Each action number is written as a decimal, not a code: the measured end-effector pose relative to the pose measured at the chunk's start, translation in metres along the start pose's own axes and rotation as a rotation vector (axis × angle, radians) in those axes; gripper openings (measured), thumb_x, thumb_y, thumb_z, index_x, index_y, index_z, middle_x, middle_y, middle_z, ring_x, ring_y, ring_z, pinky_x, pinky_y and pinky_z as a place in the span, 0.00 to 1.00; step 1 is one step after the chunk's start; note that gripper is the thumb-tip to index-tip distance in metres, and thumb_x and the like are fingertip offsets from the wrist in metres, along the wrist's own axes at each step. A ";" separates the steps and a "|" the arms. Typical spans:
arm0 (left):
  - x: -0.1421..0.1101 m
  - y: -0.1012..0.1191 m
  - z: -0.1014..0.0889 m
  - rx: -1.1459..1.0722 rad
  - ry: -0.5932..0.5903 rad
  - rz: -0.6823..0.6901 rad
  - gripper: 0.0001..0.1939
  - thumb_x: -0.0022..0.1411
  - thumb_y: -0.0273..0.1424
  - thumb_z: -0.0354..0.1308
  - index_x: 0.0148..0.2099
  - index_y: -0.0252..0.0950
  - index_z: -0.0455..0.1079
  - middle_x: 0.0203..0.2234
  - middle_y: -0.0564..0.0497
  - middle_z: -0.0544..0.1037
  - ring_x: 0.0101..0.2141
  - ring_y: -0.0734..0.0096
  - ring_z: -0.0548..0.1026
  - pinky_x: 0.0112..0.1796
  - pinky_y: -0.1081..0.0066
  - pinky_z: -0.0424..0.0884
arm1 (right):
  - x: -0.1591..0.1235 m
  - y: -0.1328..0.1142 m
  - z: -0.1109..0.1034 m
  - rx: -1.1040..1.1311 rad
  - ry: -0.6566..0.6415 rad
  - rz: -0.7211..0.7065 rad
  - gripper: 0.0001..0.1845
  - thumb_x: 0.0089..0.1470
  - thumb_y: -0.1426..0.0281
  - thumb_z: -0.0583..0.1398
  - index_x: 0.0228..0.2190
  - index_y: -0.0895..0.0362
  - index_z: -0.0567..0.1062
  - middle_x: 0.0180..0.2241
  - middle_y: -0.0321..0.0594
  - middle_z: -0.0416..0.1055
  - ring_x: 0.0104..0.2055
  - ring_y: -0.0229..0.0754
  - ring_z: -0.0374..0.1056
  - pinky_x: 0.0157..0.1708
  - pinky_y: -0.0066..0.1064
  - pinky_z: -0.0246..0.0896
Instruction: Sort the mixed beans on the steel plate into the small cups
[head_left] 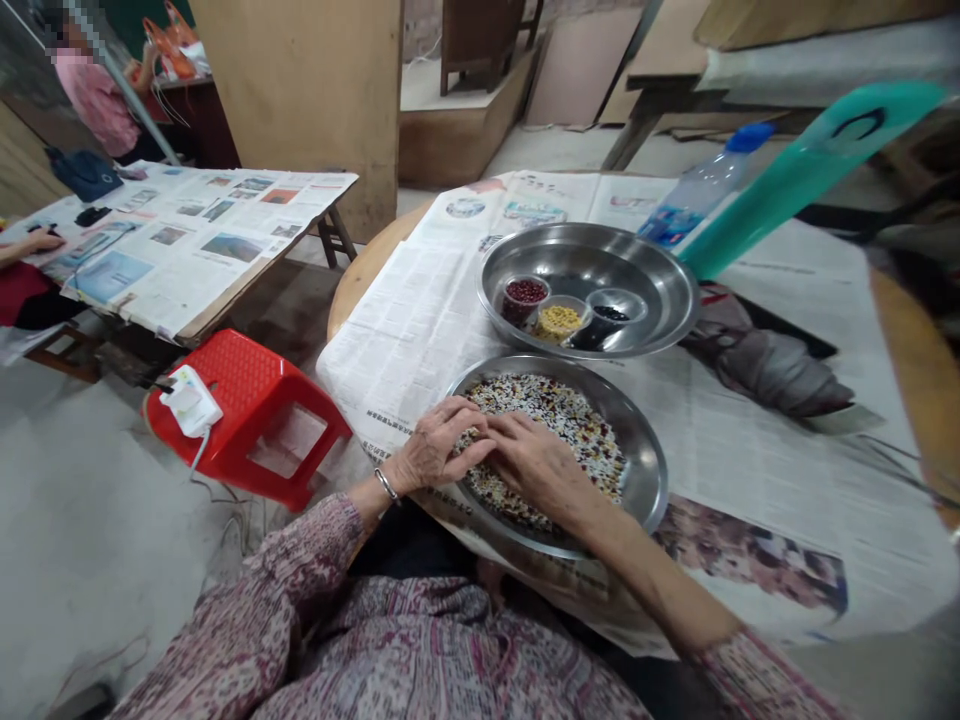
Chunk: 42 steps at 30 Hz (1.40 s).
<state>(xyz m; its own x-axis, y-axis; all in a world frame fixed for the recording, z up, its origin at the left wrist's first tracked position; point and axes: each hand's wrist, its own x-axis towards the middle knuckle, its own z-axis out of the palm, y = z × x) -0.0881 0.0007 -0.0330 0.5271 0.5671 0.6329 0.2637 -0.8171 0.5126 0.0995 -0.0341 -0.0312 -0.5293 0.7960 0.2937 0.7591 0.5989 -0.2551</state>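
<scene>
My left hand (pixel 444 446) is curled over the left rim of a shallow steel basin (pixel 651 478). A few grains show between its thumb and fingers. My right hand (pixel 541 466) reaches over the basin, its fingers bent together against the left hand; its fingertips are partly hidden. A mix of white, dark red, yellow and black beans or seeds (pixel 574 420) covers the basin's bottom. Behind it a larger steel basin (pixel 649 275) holds three clear cups: red beans (pixel 526 291), yellow beans or kernels (pixel 559 318) and black beans (pixel 610 313).
Newspaper (pixel 405 340) covers the round table. At right are a water bottle (pixel 686 200), a long green plastic object (pixel 810 180) and a grey bundle (pixel 780 365). A red stool (pixel 247 390) bears a white power socket (pixel 191 400). People sit around another newspaper-covered table (pixel 247 215).
</scene>
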 end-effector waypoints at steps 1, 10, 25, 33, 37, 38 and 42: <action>0.000 -0.001 0.000 0.004 -0.003 0.001 0.07 0.68 0.33 0.54 0.42 0.33 0.66 0.38 0.45 0.73 0.45 0.63 0.72 0.49 0.62 0.72 | -0.002 0.010 -0.003 -0.035 0.001 0.046 0.13 0.61 0.72 0.52 0.40 0.55 0.76 0.42 0.45 0.74 0.44 0.46 0.66 0.44 0.39 0.66; 0.001 -0.003 0.001 0.001 -0.051 -0.009 0.08 0.68 0.34 0.53 0.40 0.34 0.66 0.35 0.46 0.74 0.41 0.64 0.72 0.46 0.61 0.72 | 0.011 0.045 -0.002 -0.187 0.163 0.408 0.21 0.63 0.62 0.51 0.49 0.58 0.75 0.46 0.49 0.73 0.49 0.52 0.64 0.48 0.44 0.63; 0.002 -0.001 0.000 -0.006 -0.049 -0.016 0.07 0.68 0.33 0.54 0.39 0.35 0.67 0.35 0.46 0.73 0.40 0.65 0.71 0.46 0.62 0.71 | -0.050 0.005 -0.028 -0.001 0.021 0.053 0.12 0.61 0.69 0.55 0.39 0.52 0.78 0.45 0.43 0.75 0.51 0.46 0.68 0.52 0.44 0.66; 0.002 -0.002 0.000 0.016 -0.055 -0.012 0.07 0.68 0.33 0.53 0.39 0.35 0.67 0.34 0.47 0.74 0.39 0.65 0.72 0.45 0.61 0.71 | -0.032 -0.016 -0.022 0.320 -0.288 0.185 0.16 0.62 0.68 0.51 0.36 0.50 0.80 0.34 0.36 0.79 0.35 0.39 0.74 0.38 0.31 0.68; 0.002 -0.002 0.000 0.022 -0.050 -0.009 0.06 0.68 0.32 0.54 0.38 0.35 0.67 0.33 0.47 0.74 0.38 0.65 0.72 0.44 0.62 0.71 | -0.026 0.026 -0.019 0.171 -0.085 0.415 0.17 0.59 0.67 0.53 0.42 0.51 0.80 0.42 0.40 0.79 0.42 0.44 0.75 0.45 0.36 0.69; 0.003 -0.002 0.000 0.018 -0.047 -0.005 0.06 0.68 0.32 0.54 0.38 0.35 0.66 0.33 0.47 0.74 0.38 0.66 0.72 0.44 0.62 0.71 | -0.026 0.038 -0.020 0.150 -0.033 0.452 0.17 0.59 0.66 0.53 0.42 0.53 0.80 0.43 0.41 0.79 0.43 0.45 0.75 0.46 0.36 0.68; 0.003 -0.001 0.000 0.008 -0.041 0.004 0.06 0.68 0.32 0.53 0.37 0.35 0.66 0.32 0.47 0.74 0.37 0.66 0.71 0.43 0.63 0.71 | -0.030 0.065 -0.027 0.014 0.111 0.531 0.20 0.60 0.65 0.51 0.45 0.55 0.79 0.43 0.45 0.77 0.42 0.46 0.73 0.44 0.37 0.68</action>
<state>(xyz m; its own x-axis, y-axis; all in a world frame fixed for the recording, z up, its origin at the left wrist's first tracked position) -0.0865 0.0035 -0.0319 0.5605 0.5595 0.6106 0.2684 -0.8202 0.5052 0.1749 -0.0215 -0.0318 -0.0303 0.9760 0.2157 0.9056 0.1181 -0.4073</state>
